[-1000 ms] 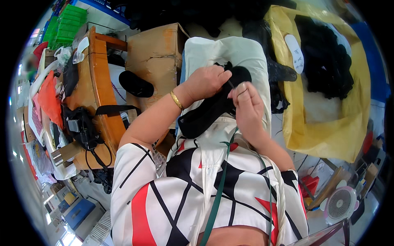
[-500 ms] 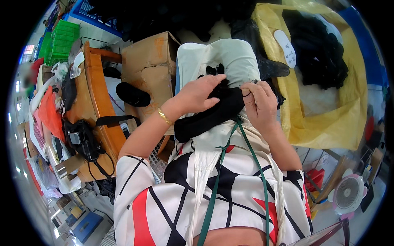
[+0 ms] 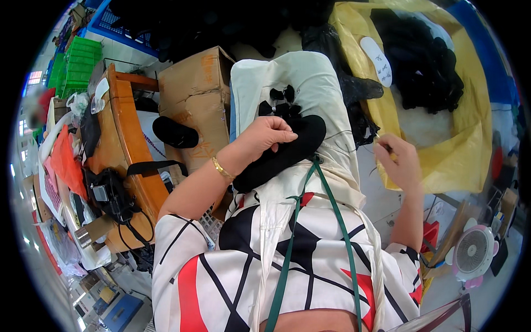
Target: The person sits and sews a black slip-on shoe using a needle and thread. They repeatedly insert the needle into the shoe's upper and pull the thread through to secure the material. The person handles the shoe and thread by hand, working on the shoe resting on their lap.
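Observation:
Across my lap, on a pale cloth (image 3: 329, 91), lies a black, sole-shaped fabric slipper (image 3: 307, 133). My left hand (image 3: 265, 135) is closed in a pinch at its upper edge, with thumb and forefinger pressed together. My right hand (image 3: 399, 160) is held off to the right, away from the slipper, its fingers pinched. A thin dark thread (image 3: 340, 133) runs from the slipper toward that hand; any needle in the fingers is too small to make out. Several small black pieces (image 3: 280, 102) lie on the cloth just beyond the slipper.
On the left, a second black slipper (image 3: 175, 132) rests by a cardboard box (image 3: 193, 83) and a wooden table (image 3: 124, 122) with a black bag (image 3: 108, 191). A yellow sack (image 3: 442, 171) holding black items and a white insole (image 3: 376, 61) stands right. A fan (image 3: 473, 250) is lower right.
My right hand has moved away from the slipper to the right. The slipper now lies flatter, and my left hand has gone from spread fingers to a pinch.

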Available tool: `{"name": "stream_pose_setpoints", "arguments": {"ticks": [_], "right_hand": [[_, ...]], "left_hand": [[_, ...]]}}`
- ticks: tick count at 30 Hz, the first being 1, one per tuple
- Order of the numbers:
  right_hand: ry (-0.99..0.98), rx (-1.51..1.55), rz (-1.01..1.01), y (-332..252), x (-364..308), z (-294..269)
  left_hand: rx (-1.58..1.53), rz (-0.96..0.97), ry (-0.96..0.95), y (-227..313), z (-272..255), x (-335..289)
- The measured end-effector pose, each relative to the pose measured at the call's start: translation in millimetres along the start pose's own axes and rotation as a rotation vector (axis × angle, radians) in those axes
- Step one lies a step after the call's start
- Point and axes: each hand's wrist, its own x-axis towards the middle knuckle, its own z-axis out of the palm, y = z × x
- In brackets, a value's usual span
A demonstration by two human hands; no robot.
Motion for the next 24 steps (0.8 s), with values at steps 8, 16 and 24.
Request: {"name": "stream_pose_setpoints", "arguments": {"ticks": [8, 16, 24], "right_hand": [[-0.081, 0.500, 0.142, 1, 13, 48], [-0.003, 0.123, -0.211, -39, 67, 124], [-0.069, -0.062, -0.248, -35, 79, 138]], "left_hand": [[-0.458, -0.113, -0.040, 2, 2, 3], [0.316, 0.041, 0.021, 1, -13, -9], [0.191, 0.098, 0.053, -2, -17, 0]]}}
